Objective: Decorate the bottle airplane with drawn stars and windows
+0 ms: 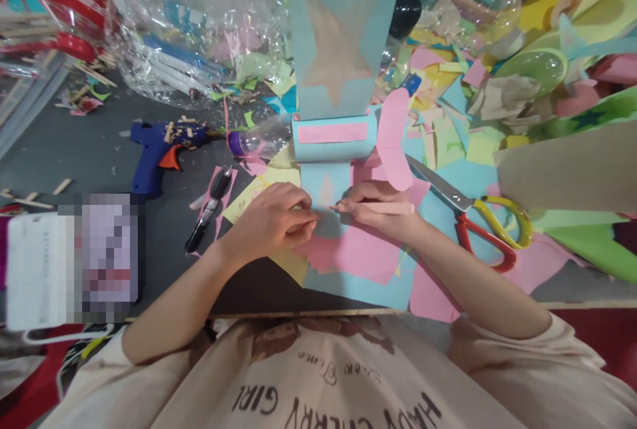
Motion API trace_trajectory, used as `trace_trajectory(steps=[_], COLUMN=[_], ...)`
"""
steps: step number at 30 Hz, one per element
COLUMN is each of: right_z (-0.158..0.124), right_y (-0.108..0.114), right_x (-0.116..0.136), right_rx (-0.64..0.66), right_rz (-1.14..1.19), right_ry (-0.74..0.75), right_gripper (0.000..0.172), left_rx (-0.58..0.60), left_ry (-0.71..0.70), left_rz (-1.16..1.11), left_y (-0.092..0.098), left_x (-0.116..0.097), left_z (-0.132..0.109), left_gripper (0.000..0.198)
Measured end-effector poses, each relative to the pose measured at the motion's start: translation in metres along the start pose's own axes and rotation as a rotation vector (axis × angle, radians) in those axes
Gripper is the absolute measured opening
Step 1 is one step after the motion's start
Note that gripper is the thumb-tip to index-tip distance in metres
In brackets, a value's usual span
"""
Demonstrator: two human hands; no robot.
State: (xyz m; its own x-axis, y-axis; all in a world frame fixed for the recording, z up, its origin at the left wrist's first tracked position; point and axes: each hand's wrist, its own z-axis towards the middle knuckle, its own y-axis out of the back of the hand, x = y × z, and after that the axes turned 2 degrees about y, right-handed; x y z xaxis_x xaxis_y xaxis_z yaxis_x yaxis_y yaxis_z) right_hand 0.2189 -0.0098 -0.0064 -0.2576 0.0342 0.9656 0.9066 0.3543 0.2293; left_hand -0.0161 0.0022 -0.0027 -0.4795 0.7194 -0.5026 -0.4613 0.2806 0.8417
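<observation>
Steadying falls to the left hand (271,220), fingers pinched on the blue paper (318,183), seemingly so the right hand (371,202), closed around a pink stick (391,207), can mark it.

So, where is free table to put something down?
Bare grey table lies left of the glue gun, and below it, between the blurred box and the black pen. Right of the right hand holding a stick, paper scraps and scissors crowd everything.

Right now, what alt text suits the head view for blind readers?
The right hand holds a pink stick on a blue paper craft while the left hand rests on it. Scissors and a glue gun lie nearby.
</observation>
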Motion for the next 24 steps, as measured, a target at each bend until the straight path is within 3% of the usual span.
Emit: trace_trajectory(steps=[8,14,20,24], right_z=[0.0037,0.0009,0.0028,0.0032], right_y=[-0.0013,0.0005,-0.0001,-0.0005], right_x=[0.0029,0.0002,-0.0030,-0.0021], right_rx=[-0.121,-0.014,-0.215,-0.160], right_rz=[0.072,0.043,0.046,0.039], right_ry=[0.015,-0.017,-0.034,-0.019], right_gripper=[0.024,0.026,0.027,0.026], left_rx=[0.008,0.000,0.020,-0.003], left_ry=[-0.008,-0.014,0.000,-0.020], left_rz=[0.011,0.003,-0.003,-0.002], left_y=[0.0009,0.0013,0.0010,0.0013], left_x=[0.0006,0.0003,0.0000,-0.0001], left_z=[-0.0004,0.0006,0.0003,0.0002], left_gripper=[0.029,0.030,0.028,0.028])
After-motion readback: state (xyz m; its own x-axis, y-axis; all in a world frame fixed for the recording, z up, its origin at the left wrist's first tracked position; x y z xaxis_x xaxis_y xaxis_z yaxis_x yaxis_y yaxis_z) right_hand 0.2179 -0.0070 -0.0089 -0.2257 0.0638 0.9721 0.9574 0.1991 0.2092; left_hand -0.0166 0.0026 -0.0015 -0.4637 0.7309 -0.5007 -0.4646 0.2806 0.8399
